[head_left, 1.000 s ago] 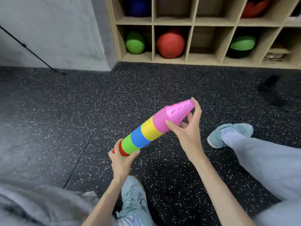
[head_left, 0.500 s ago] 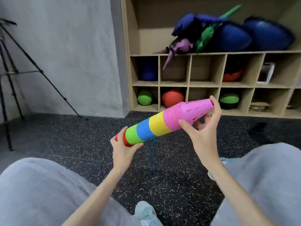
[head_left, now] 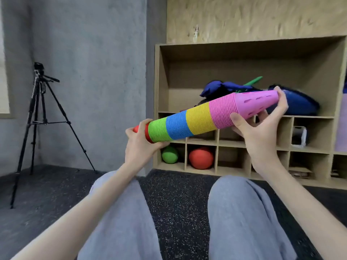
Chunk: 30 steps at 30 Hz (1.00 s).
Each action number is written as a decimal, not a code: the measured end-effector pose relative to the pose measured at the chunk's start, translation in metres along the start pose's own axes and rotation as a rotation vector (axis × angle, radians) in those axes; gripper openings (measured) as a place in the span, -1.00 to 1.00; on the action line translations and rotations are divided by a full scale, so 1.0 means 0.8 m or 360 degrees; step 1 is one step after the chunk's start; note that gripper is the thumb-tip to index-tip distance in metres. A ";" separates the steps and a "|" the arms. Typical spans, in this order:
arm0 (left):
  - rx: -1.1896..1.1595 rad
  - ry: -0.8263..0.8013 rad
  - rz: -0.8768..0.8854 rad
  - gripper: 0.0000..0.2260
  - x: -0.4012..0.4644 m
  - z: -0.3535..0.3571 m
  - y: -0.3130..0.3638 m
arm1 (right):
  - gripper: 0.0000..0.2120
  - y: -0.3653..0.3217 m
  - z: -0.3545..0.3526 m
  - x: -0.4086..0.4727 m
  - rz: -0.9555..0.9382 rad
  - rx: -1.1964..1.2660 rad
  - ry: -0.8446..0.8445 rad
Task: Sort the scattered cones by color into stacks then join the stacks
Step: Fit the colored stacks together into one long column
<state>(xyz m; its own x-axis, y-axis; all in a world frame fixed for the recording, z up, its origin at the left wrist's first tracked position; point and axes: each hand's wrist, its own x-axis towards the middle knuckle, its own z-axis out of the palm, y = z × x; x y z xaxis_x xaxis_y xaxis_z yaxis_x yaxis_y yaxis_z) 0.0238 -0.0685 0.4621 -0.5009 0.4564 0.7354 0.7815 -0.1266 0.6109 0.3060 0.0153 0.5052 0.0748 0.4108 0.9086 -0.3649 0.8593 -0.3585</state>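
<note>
Furthest left, a camera tripod (head_left: 40,117) is seen standing on the speckled floor (head_left: 178,199) against the grey wall. Next, the left hand (head_left: 139,145) is wrapped around the wide red end of the joined cone stack (head_left: 202,119), its grip clamped on the base. From there the stack is held in the air, tilted upward to the right, in bands of red, green, blue, yellow and pink, with all colors already nested into one column. At the narrow pink tip the right hand (head_left: 261,126) is curled, thumb under the pink band and fingertips over the end, so this grip too is closed on the stack. Behind it, a wooden shelf unit (head_left: 244,143) is seen, with a green ball (head_left: 169,155) and a red ball (head_left: 201,158) in its lower cubbies.

The task is judged almost complete. Trouble could come from the stack's length: if the two ends are pulled apart or bent, the bands could be separated at a color seam. If either hold is loosened while the stack is tilted, cones could be spilled onto the floor.
</note>
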 end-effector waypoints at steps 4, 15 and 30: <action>0.0121 -0.0019 0.0104 -0.26 0.048 -0.013 -0.001 | 0.05 0.029 0.009 0.015 0.0072 0.0003 0.0047; 0.0142 0.0162 0.0065 -0.20 0.108 0.066 -0.118 | 0.04 0.210 0.050 0.027 0.0430 0.0166 0.0019; 0.0273 -0.0119 -0.0333 -0.20 0.279 0.264 -0.321 | -0.05 0.526 0.130 0.094 0.0767 0.0031 -0.0126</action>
<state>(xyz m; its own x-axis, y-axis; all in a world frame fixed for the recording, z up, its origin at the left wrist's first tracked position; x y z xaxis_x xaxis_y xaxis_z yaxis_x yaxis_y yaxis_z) -0.2104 0.2519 0.4072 -0.6339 0.5216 0.5711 0.7190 0.1253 0.6836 0.0618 0.3763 0.4450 -0.1774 0.7355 0.6538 -0.3579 0.5707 -0.7391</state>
